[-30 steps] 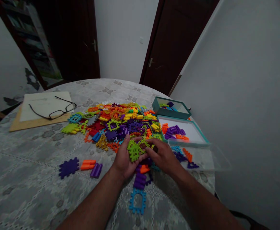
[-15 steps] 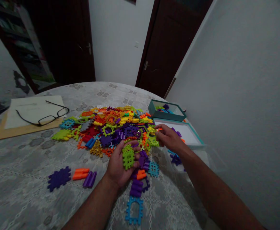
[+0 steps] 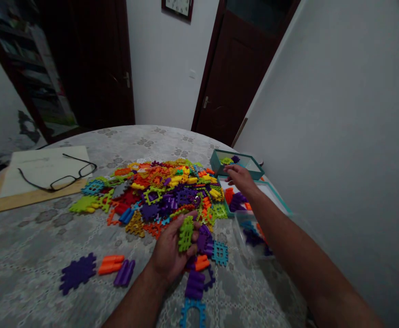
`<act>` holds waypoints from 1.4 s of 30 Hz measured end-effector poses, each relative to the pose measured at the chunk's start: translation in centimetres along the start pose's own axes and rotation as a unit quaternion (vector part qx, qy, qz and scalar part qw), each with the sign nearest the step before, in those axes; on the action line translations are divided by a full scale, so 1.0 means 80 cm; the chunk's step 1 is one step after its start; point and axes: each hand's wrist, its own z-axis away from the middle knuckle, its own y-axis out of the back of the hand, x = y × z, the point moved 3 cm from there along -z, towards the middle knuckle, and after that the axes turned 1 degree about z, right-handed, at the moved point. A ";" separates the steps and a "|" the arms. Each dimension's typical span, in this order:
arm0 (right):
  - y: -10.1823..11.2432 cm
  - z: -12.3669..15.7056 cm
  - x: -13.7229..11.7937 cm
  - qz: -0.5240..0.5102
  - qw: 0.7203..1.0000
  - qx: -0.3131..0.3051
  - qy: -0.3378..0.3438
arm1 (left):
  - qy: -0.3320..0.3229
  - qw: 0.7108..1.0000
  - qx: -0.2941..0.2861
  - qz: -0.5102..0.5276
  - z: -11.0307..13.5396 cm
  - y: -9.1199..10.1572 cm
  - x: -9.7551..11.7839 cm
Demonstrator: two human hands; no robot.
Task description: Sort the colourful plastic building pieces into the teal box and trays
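My left hand (image 3: 170, 250) is closed around a lime-green window-lattice building piece (image 3: 186, 233), held tilted above the tablecloth. Just beyond it spreads a heap of mixed plastic building pieces (image 3: 167, 196). My right hand (image 3: 239, 177) hovers at the near side of a teal box (image 3: 254, 172), over a white-and-teal tray (image 3: 274, 191). Its fingers are bent and a little apart, and no piece shows in them. Inside the tray lie orange pieces (image 3: 229, 196) and purple pieces (image 3: 237, 201), partly covered by my right arm.
A clear plastic container (image 3: 247, 255) holds blue and purple pieces at right. Purple tubes (image 3: 195, 284) and a light-blue lattice (image 3: 220, 253) lie near my left hand. A purple panel (image 3: 78, 273) and orange tubes (image 3: 111, 264) lie left. Glasses (image 3: 64, 182) rest on papers (image 3: 42, 164).
My right hand has moved from the heap's right edge, where orange showed at its fingertips, away toward the teal box. My left hand has turned the green piece more edge-on. The view has tipped up.
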 end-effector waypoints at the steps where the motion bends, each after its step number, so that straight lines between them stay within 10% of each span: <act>1: -0.009 0.019 -0.003 0.005 0.999 -0.031 0.009 | 0.008 1.000 0.000 -0.005 0.000 -0.001 -0.002; 8: -0.059 0.190 -0.046 0.039 0.930 -0.347 0.113 | 0.036 0.997 -0.014 -0.060 0.003 -0.001 -0.015; 13: -0.057 0.226 -0.061 0.107 0.909 -0.342 0.213 | 0.061 0.994 -0.012 -0.089 0.008 -0.001 -0.019; 24: -0.021 0.098 0.014 0.073 0.974 -0.212 0.018 | 0.025 0.999 0.016 -0.034 -0.008 0.008 -0.011; 33: 0.026 -0.054 0.031 -0.023 0.998 0.025 -0.046 | -0.053 0.998 0.036 -0.001 -0.005 0.006 -0.001; 42: 0.011 -0.008 0.025 -0.041 0.998 0.014 -0.052 | -0.103 0.989 0.055 -0.093 -0.008 0.010 -0.003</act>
